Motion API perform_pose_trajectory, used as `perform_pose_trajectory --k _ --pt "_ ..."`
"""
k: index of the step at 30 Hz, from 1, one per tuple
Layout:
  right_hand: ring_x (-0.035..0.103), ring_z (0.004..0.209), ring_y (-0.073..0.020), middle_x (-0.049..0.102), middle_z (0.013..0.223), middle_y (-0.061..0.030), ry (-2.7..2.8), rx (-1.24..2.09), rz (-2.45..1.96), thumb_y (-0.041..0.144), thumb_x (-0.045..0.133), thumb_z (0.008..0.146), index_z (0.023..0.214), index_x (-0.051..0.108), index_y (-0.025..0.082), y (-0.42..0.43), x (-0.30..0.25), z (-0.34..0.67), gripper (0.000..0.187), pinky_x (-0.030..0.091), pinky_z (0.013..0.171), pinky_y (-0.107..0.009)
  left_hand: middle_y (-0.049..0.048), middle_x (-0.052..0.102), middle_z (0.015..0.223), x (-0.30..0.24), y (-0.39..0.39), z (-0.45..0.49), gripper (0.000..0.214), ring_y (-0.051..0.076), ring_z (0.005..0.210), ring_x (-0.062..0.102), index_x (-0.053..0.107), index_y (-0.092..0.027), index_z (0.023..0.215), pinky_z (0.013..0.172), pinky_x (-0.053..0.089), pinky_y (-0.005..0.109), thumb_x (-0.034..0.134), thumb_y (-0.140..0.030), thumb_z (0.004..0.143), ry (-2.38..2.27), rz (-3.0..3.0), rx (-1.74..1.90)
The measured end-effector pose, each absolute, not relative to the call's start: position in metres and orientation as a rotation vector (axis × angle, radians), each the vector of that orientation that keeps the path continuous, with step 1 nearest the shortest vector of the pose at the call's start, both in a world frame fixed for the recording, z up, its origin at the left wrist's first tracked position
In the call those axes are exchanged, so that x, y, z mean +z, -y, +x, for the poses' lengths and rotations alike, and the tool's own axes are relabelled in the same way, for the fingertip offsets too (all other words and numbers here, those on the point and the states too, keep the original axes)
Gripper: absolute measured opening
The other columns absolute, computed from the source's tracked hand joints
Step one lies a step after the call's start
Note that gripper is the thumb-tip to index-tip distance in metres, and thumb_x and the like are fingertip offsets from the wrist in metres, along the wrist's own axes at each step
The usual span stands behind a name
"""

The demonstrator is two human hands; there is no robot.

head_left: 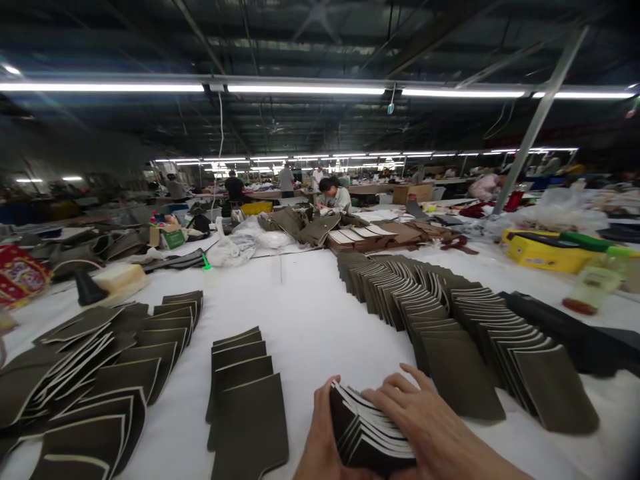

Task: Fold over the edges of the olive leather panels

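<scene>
Two grips [320,437] [430,417], one held stack [367,430]

Between the left hand [321,433] and right hand [425,415] is a stack [370,427]. On the table [310,320], a short row [250,427] lies left of it, long rows [463,373] right. Plastic [235,245] lies farther back.

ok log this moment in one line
left hand: holding dark stack | right hand: on same stack | beside: overlapping dark pieces | surface: white tabletop
</scene>
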State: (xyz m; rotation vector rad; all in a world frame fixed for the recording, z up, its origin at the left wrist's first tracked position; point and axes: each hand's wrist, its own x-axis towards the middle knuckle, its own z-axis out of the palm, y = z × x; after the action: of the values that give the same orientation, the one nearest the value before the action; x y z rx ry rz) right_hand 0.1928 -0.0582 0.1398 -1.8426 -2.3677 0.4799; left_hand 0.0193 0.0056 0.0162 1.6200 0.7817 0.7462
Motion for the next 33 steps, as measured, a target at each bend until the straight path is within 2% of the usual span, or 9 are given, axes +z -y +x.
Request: perform_pose_trajectory --k 3,8,11,16,18,21,24,28,33 --pt "0.051 0.114 -0.0317 0.064 0.116 -0.0076 2.345 0.494 -1.765 0.026 0.090 0.053 0.124 0.060 0.020 0.065 0.135 0.203 0.078 0.001 0.116 -0.059 0.0122 0.054 0.121 0.013 -0.001 0.025 0.115 0.032 0.110 0.054 0.029 -0.017 0.138 0.099 0.043 0.043 0.090 -0.043 0.045 -0.621 1.538 0.724" --pt "0.051 0.111 -0.0329 0.059 0.124 -0.0103 2.230 0.570 -1.852 0.022 0.089 0.051 0.129 0.057 0.019 0.074 0.128 0.215 0.085 0.036 0.104 -0.052 0.0139 0.055 0.126 0.000 -0.004 0.028 0.116 0.033 0.114 0.055 0.024 -0.018 0.138 0.104 0.040 0.044 0.091 -0.034 0.045 -0.555 1.476 0.745" --pt "0.050 0.116 -0.0343 0.056 0.129 -0.0114 2.256 0.584 -1.789 0.022 0.087 0.056 0.141 0.047 0.022 0.074 0.126 0.214 0.094 0.034 0.107 -0.053 0.0145 0.049 0.138 0.007 -0.008 0.030 0.120 0.034 0.123 0.051 0.023 -0.023 0.143 0.110 0.035 0.046 0.092 -0.029 0.045 -0.479 1.415 0.693" --pt "0.040 0.132 -0.0427 0.049 0.142 -0.0180 2.182 0.636 -1.723 0.054 0.080 0.067 0.147 0.040 0.020 0.066 0.123 0.220 0.096 0.022 0.113 -0.065 0.0125 0.061 0.125 0.035 -0.008 0.037 0.082 0.035 0.118 0.055 0.050 -0.019 0.119 0.106 0.039 0.047 0.092 -0.032 0.050 -0.379 1.363 0.665" --pt "0.042 0.132 -0.0424 0.050 0.142 -0.0179 2.114 0.660 -1.658 0.060 0.078 0.068 0.147 0.042 0.020 0.066 0.118 0.228 0.096 0.026 0.112 -0.063 0.0124 0.062 0.119 0.040 -0.004 0.038 0.073 0.033 0.113 0.057 0.051 -0.019 0.111 0.102 0.042 0.045 0.092 -0.036 0.053 -0.375 1.328 0.688" --pt "0.046 0.129 -0.0362 0.054 0.137 -0.0116 1.885 0.625 -1.498 0.063 0.069 0.078 0.138 0.054 0.027 0.069 0.103 0.244 0.071 0.033 0.112 -0.054 0.0072 0.065 0.101 0.038 -0.001 0.039 0.067 0.028 0.097 0.060 0.053 -0.019 0.101 0.091 0.046 0.040 0.092 -0.043 0.051 -0.430 1.333 0.674" --pt "0.045 0.129 -0.0314 0.056 0.132 -0.0101 1.515 0.501 -1.516 0.060 0.046 0.094 0.124 0.063 0.027 0.069 0.076 0.259 0.047 0.028 0.115 -0.052 0.0036 0.064 0.090 0.030 -0.004 0.043 0.064 0.025 0.089 0.059 0.055 -0.020 0.095 0.086 0.048 0.039 0.091 -0.048 0.051 -0.456 1.335 0.639" --pt "0.053 0.119 -0.0300 0.058 0.119 -0.0129 1.273 0.462 -1.567 0.061 0.026 0.098 0.113 0.062 0.021 0.067 0.038 0.261 0.056 0.039 0.107 -0.051 0.0023 0.063 0.079 0.005 -0.017 0.054 0.054 0.025 0.084 0.062 0.058 -0.021 0.090 0.088 0.049 0.043 0.079 -0.062 0.061 -0.639 1.256 0.631" --pt "0.052 0.116 -0.0324 0.058 0.113 -0.0104 1.160 0.413 -1.532 0.070 0.035 0.091 0.100 0.064 0.023 0.073 0.011 0.241 0.056 0.040 0.105 -0.050 0.0049 0.065 0.082 -0.023 -0.032 0.057 0.061 0.031 0.092 0.064 0.062 -0.020 0.095 0.091 0.051 0.045 0.078 -0.064 0.055 -0.882 1.318 0.724"
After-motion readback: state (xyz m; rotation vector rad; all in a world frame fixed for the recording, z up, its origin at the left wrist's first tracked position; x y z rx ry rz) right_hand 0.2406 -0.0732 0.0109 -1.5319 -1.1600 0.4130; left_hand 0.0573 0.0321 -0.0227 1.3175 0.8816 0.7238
